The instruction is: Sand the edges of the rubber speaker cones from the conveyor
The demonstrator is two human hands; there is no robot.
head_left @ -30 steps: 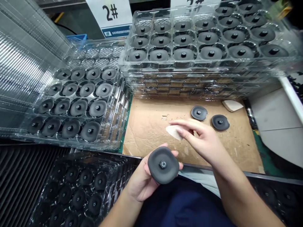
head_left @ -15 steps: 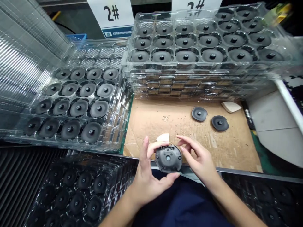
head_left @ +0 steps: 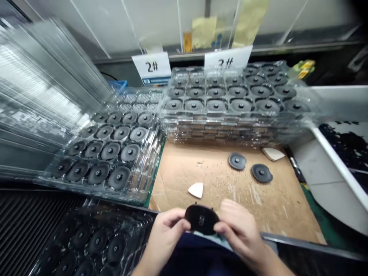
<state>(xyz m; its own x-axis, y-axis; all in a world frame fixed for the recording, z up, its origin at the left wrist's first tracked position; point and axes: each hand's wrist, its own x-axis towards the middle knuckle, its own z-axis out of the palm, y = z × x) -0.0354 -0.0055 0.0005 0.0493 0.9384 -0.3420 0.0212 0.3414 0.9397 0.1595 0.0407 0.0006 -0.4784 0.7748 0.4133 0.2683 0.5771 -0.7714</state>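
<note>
- Fingers of both hands curled and gripping the rim of a black disc from opposite sides, left hand on one edge, right hand on the other, disc held low over the front edge of a cardboard sheet
- Stacked clear plastic trays behind the cardboard, top layer full of black discs seated one per round pocket, each with a raised central post
- Second clear tray to the left, rows of the same discs in its pockets, far rows too blurred to tell
- Darker tray at lower left, more discs lying in its pockets, partly dim
- Two loose discs on the cardboard, well apart from the hands, a second one just beside it
- White triangular piece lying alone on the cardboard, now clear of the fingers, and farther from the hands than a second, similar piece is from the loose discs
- Held disc now lower and nearer the bench edge than half a second earlier, ribbed face no longer showing
- Rounded-square discs, matte and dark; trays glossy, ribbed, transparent; cardboard scuffed, brown, torn in spots
</note>
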